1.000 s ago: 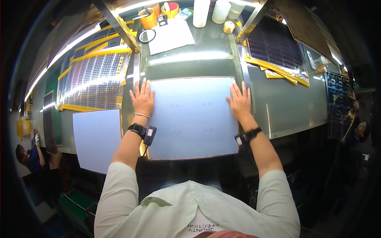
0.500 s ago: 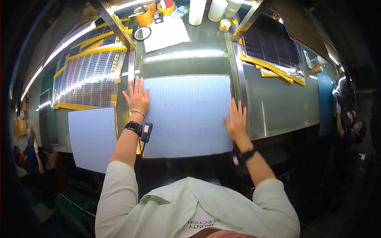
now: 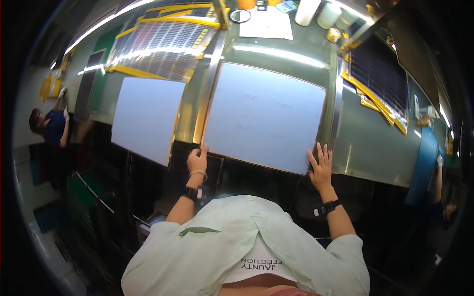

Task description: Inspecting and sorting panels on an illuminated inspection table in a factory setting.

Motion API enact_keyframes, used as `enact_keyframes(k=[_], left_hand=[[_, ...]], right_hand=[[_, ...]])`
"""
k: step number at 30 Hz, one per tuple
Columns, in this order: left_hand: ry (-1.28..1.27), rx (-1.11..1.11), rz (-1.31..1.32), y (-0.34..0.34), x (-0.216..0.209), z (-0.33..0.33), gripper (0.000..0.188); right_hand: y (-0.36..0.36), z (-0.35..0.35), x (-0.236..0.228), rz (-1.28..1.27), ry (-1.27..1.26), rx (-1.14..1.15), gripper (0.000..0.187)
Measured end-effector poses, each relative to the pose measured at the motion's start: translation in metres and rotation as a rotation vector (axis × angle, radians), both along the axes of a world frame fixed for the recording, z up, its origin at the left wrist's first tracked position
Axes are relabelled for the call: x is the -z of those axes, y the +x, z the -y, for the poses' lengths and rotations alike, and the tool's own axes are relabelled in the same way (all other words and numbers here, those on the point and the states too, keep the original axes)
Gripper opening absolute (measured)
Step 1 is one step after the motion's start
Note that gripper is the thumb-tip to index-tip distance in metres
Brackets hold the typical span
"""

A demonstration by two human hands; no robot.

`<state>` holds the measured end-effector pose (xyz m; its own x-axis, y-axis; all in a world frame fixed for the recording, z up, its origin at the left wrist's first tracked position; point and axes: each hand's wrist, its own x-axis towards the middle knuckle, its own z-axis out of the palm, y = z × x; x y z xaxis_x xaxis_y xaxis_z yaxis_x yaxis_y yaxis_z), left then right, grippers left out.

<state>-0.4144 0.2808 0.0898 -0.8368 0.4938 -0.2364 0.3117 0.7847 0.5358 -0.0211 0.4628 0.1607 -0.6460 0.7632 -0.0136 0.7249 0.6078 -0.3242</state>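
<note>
A large pale blue rectangular panel (image 3: 264, 118) with a thin brownish edge and small dark marks lies on the workbench before me. At its near left corner my left hand (image 3: 197, 160) is closed, fingers curled on the corner. My right hand (image 3: 321, 165) rests at the near right corner, fingers spread and touching the right edge. To the left lies a second pale blue panel (image 3: 147, 116), plain on top, its near edge jutting past the bench. Each wrist wears a dark band with a small device.
Metal strips (image 3: 210, 89) run along both sides of the panel. Behind it are a white paper (image 3: 266, 23), a black-rimmed ring (image 3: 240, 16) and white rolls (image 3: 307, 12). Yellow-taped films (image 3: 163, 42) lie left, dark ones (image 3: 377, 74) right. A co-worker (image 3: 52, 123) stands far left, another far right.
My hands have come back from the panel's sides to its near corners. The left hand has gone from flat to curled. The view has turned and shifted left.
</note>
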Motion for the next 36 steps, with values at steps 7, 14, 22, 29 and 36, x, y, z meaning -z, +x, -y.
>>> enact_keyframes(k=[7,14,22,29,36], left_hand=[[0.667,-0.434,0.814,-0.01,-0.021,-0.015,0.026],[1.057,-0.012,0.57,-0.045,-0.27,-0.06,0.043],[0.308,-1.146,-0.017,-0.14,-0.063,0.065,0.062],[1.293,-0.64,0.984,-0.139,0.004,0.085,0.03],[1.51,-0.506,0.937,-0.059,-0.077,0.113,0.028]], right_hand=[[-0.016,-0.032,-0.027,-0.078,0.239,-0.243,0.037],[-0.014,-0.076,-0.207,-0.713,0.135,-0.052,0.017],[0.011,-0.215,-0.024,-0.923,-1.048,0.46,0.03],[-0.008,-0.236,0.039,-0.121,-0.687,0.732,0.043],[-0.248,-0.063,-0.058,-0.651,-1.452,-0.138,0.067]])
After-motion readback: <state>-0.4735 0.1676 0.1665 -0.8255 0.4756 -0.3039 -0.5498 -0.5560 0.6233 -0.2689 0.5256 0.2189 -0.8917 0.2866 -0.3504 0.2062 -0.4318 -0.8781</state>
